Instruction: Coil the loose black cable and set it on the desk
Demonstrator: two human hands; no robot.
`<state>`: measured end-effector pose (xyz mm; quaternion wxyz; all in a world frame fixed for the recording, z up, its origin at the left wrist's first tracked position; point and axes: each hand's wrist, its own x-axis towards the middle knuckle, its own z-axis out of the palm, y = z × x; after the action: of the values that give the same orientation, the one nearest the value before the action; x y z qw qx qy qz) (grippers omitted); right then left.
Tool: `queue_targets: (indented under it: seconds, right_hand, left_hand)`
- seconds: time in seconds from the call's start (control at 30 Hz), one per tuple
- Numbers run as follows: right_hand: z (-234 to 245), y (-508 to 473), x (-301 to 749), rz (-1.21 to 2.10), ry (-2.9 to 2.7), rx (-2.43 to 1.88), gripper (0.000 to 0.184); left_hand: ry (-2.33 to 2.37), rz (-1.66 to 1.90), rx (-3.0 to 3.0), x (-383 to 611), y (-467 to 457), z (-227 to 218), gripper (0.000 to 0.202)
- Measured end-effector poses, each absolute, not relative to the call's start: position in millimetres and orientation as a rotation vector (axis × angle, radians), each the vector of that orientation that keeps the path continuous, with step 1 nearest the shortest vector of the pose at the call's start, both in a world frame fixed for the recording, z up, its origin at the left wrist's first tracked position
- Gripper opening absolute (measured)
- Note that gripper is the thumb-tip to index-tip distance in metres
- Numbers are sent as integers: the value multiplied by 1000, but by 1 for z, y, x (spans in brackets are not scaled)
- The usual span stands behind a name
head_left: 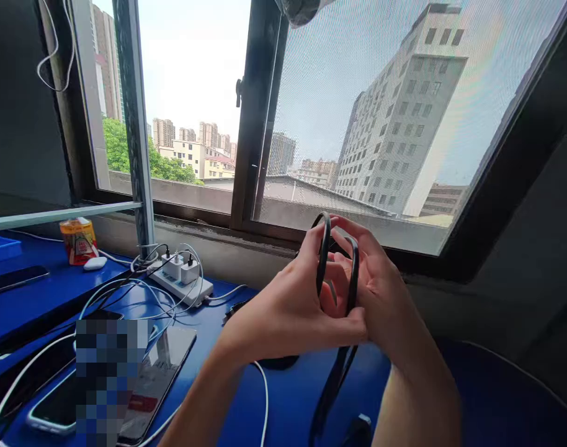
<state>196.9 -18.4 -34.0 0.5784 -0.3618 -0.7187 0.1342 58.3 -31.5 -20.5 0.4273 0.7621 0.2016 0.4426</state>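
The left hand (288, 310) and the right hand (381, 292) met above the middle of the glossy blue table (283, 397), below the window. Both had their fingers closed around a thick black rubber cable (324, 248), looped twice between the palms; the left thumb pressed across the loops, and a flat tail of cable hung down to the table's near edge. Towards the left side lay a white plastic power strip (183, 285) with two white chargers plugged in and white cords trailing out. Two dark-screened smartphones (160, 372) lay near the front left corner, one showing a red band whose writing was too small to read. An orange-labelled tin (79, 239) stood at the back left; its printing was illegible.
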Motion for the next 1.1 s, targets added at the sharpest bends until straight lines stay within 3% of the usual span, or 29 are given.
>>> queue_targets:
  seconds: [0.3,0.43,0.53,0.7,0.83,1.1]
  right_hand:
    - [-24,-37,212,285,-1337,-1388,64]
    - [-24,-45,228,476,-1285,-1764,43]
    - [-30,-42,233,768,-1451,-1889,45]
    - [-40,-23,220,978,-1801,-1664,52]
    - [-40,-11,210,1131,-2096,-1190,43]
    - [-30,-13,213,945,-1755,-747,34]
  left_hand:
    - [454,1374,1628,68,-18,-20,70]
    - [451,1412,1565,65,-16,-16,80]
    - [402,1445,1538,65,-18,-15,86]
    - [348,1448,1541,65,-22,-13,83]
    - [349,1404,1554,65,-21,-14,75]
    - [229,1416,1350,59,-18,-13,62]
